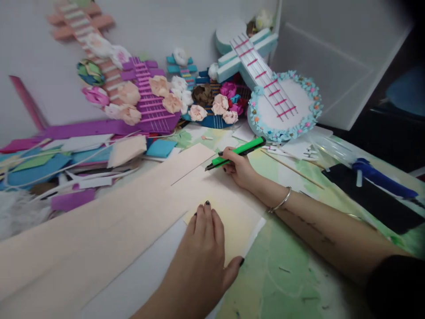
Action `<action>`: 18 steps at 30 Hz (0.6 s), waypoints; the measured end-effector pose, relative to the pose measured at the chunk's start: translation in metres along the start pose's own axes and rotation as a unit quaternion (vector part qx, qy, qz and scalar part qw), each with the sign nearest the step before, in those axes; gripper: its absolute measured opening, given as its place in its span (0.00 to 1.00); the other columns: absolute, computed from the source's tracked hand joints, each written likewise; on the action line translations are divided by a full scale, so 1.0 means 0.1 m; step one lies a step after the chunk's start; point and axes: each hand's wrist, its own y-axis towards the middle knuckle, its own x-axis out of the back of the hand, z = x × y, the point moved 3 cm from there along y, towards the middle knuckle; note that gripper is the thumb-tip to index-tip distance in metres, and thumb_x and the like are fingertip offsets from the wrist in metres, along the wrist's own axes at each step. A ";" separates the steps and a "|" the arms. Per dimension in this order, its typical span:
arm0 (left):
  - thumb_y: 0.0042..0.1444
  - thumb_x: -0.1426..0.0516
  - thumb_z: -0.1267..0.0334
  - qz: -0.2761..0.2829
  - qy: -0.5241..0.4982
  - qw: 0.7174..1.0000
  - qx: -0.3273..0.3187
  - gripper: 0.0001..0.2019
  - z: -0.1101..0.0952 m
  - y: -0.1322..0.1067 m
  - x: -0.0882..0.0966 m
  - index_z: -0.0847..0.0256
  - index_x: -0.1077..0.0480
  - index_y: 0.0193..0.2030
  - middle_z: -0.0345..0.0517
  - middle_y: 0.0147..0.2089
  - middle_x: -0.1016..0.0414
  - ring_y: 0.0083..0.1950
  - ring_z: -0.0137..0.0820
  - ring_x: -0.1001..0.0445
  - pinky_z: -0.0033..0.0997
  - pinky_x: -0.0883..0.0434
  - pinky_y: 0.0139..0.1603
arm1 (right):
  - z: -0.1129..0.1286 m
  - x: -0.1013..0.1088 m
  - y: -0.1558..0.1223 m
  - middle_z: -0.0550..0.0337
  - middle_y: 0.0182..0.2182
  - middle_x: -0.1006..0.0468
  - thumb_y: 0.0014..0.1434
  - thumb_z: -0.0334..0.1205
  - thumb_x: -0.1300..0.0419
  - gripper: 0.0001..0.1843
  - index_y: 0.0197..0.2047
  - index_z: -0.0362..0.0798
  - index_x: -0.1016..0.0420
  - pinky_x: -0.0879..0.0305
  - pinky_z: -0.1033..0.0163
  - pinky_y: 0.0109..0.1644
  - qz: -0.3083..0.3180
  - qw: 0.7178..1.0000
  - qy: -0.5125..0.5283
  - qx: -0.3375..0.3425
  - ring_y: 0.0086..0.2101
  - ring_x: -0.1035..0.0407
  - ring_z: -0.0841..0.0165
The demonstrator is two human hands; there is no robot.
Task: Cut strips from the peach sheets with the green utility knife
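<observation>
My right hand (pixel 239 167) is closed around a green utility knife (pixel 238 151), its dark blade tip pointing left and down. Under the knife lies a large pale peach sheet (pixel 109 230), with a straight slit running from near the blade toward the lower left. My left hand (pixel 204 248) rests flat, thumb out to the side, on a pale yellow piece (pixel 236 223) beside the peach sheet. White paper (pixel 142 270) shows below the peach sheet's near edge.
Paper-flower-trimmed model guitars, one purple (pixel 151 99) and one light blue (pixel 275 95), stand along the wall. Coloured foam scraps (pixel 78 155) pile up at left. At right, a blue-handled glue gun (pixel 381 177) lies on a black board (pixel 368 199), near a thin wooden stick (pixel 292 169).
</observation>
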 end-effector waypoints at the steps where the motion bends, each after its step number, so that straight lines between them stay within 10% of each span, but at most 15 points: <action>1: 0.58 0.49 0.43 0.011 0.003 1.000 0.006 0.37 0.00 -0.03 0.02 0.82 0.29 0.56 0.78 0.58 0.32 0.60 0.59 0.30 0.49 0.27 0.55 | 0.00 0.00 0.00 0.70 0.14 0.42 0.44 0.38 0.35 0.15 0.20 0.48 0.41 0.65 0.68 0.18 0.002 1.000 0.002 -0.002 0.16 0.52 0.79; 9: 0.52 0.45 0.53 0.123 -0.019 0.992 0.004 0.31 0.10 -0.73 0.10 0.72 0.29 0.59 0.67 0.63 0.34 0.62 0.54 0.32 0.47 0.31 0.58 | -0.02 0.00 0.00 0.67 0.13 0.36 0.44 0.40 0.34 0.16 0.21 0.48 0.40 0.62 0.67 0.18 -0.002 1.000 -0.007 0.000 0.16 0.50 0.77; 14: 0.46 0.46 0.57 0.099 0.022 0.991 0.090 0.35 0.24 -1.30 0.05 0.71 0.33 0.62 0.65 0.68 0.40 0.65 0.56 0.36 0.50 0.33 0.59 | 0.16 -0.07 -0.03 0.68 0.15 0.34 0.47 0.43 0.34 0.14 0.25 0.47 0.35 0.62 0.69 0.19 -0.005 0.998 -0.028 0.050 0.17 0.49 0.78; 18: 0.53 0.47 0.50 0.060 0.017 0.988 0.140 0.28 0.34 -1.24 0.22 0.69 0.28 0.54 0.67 0.63 0.33 0.62 0.57 0.33 0.57 0.36 0.61 | 0.45 -0.16 -0.14 0.67 0.18 0.27 0.51 0.46 0.34 0.13 0.35 0.47 0.29 0.57 0.71 0.17 0.054 0.989 -0.075 0.116 0.15 0.48 0.80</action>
